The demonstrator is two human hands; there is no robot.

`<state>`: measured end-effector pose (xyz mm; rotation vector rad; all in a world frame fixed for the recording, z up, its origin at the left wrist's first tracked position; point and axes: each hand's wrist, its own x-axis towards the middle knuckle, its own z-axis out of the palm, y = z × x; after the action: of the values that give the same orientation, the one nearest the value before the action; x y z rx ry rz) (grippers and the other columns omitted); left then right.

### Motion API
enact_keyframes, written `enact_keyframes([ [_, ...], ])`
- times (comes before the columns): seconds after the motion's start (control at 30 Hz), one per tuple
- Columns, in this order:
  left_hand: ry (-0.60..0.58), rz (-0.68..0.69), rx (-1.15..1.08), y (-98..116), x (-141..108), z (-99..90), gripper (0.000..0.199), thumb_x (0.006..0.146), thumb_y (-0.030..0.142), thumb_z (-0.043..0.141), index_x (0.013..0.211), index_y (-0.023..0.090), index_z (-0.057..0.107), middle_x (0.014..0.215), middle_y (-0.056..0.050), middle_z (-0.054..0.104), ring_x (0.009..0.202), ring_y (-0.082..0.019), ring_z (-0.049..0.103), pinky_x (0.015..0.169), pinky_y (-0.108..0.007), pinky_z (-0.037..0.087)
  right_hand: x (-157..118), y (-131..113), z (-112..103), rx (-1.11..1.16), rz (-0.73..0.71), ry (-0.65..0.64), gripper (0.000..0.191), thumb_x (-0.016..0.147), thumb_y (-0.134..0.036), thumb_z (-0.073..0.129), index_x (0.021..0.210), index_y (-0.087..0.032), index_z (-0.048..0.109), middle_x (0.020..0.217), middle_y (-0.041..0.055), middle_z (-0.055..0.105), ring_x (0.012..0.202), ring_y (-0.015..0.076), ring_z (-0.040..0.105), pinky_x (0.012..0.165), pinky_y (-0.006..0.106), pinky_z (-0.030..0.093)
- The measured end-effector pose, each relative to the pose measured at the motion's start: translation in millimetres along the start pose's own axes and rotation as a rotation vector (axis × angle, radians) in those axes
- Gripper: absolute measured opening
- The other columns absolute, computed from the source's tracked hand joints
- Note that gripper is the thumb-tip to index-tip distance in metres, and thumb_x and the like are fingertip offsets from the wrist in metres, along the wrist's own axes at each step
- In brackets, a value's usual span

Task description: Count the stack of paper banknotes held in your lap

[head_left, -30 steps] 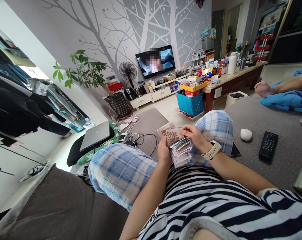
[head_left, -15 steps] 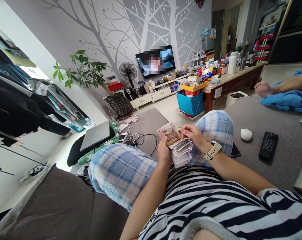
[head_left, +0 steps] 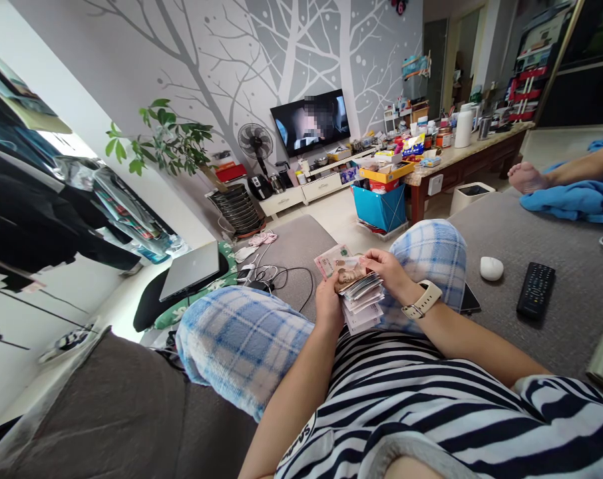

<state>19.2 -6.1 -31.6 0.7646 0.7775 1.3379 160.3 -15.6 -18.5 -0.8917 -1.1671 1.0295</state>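
A bundle of banknotes (head_left: 362,293) is held over my lap between both hands. My left hand (head_left: 328,305) is closed around its left side, the thumb lying on top. Pinkish and brownish notes stick up at the far end, and several folded, paler notes fan out toward my striped shirt. With fingers pinched, my right hand (head_left: 385,267) grips the upper right edge of the notes. A pale watch (head_left: 422,301) circles the right wrist. My knees in blue checked trousers (head_left: 246,339) lie on either side.
To the right on the grey sofa are a white mouse (head_left: 492,269), a black remote control (head_left: 536,291) and another person's bare foot (head_left: 527,178). A laptop (head_left: 190,271) and cables (head_left: 301,279) lie left. Ahead stand a blue box (head_left: 379,207) and a crowded table (head_left: 456,156).
The top notes have shifted: the brown note's face is now lower and partly covered, and another note's edge shows above it. Both hands stay almost in place.
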Motion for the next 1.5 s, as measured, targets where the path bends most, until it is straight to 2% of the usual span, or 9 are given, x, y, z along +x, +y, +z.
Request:
enact_keyframes([
  [0.1, 0.052, 0.006, -0.002, -1.4, 2.6, -0.1, 0.026, 0.069, 0.034, 0.066, 0.085, 0.014, 0.069, 0.085, -0.008, 0.072, 0.083, -0.023, 0.068, 0.083, -0.037, 0.049, -0.6, -0.6, 0.5, 0.005, 0.005, 0.001, 0.030, 0.072, -0.043, 0.065, 0.062, -0.018, 0.052, 0.057, -0.0024, 0.051, 0.053, 0.0106, 0.043, 0.052, 0.026, 0.033],
  [0.27, 0.073, -0.013, -0.066, -0.3, 2.1, 2.7, 0.032, 0.070, 0.037, 0.066, 0.091, 0.013, 0.069, 0.086, -0.009, 0.072, 0.087, -0.024, 0.068, 0.086, -0.037, 0.049, -2.6, -5.3, 1.7, 0.027, 0.015, -0.006, 0.031, 0.070, -0.044, 0.066, 0.063, -0.018, 0.052, 0.057, -0.0031, 0.050, 0.053, 0.0101, 0.041, 0.051, 0.026, 0.032],
  [0.47, 0.146, 0.006, -0.042, 2.7, -1.1, 5.2, 0.027, 0.072, 0.033, 0.065, 0.087, 0.011, 0.068, 0.082, -0.008, 0.072, 0.073, -0.020, 0.067, 0.079, -0.035, 0.051, -4.5, -7.7, 2.0, 0.057, 0.000, -0.035, 0.029, 0.072, -0.042, 0.065, 0.064, -0.017, 0.052, 0.058, -0.0035, 0.049, 0.053, 0.0095, 0.042, 0.053, 0.025, 0.033],
  [1.07, 0.072, 0.030, -0.018, -0.8, 3.3, 0.7, 0.030, 0.069, 0.038, 0.068, 0.085, 0.012, 0.069, 0.082, -0.007, 0.071, 0.076, -0.020, 0.067, 0.080, -0.034, 0.049, -4.6, -7.2, 2.0, 0.059, 0.007, -0.045, 0.028, 0.071, -0.044, 0.066, 0.068, -0.018, 0.056, 0.059, -0.0030, 0.051, 0.053, 0.0102, 0.043, 0.050, 0.025, 0.033],
  [1.5, 0.113, 0.039, 0.017, 3.1, -1.8, 3.4, 0.023, 0.070, 0.032, 0.065, 0.083, 0.013, 0.069, 0.082, -0.007, 0.071, 0.081, -0.021, 0.067, 0.083, -0.035, 0.049, -6.7, -9.1, 0.1, 0.034, -0.032, -0.061, 0.029, 0.075, -0.044, 0.063, 0.065, -0.018, 0.055, 0.059, -0.0025, 0.050, 0.054, 0.0105, 0.042, 0.052, 0.026, 0.033],
])
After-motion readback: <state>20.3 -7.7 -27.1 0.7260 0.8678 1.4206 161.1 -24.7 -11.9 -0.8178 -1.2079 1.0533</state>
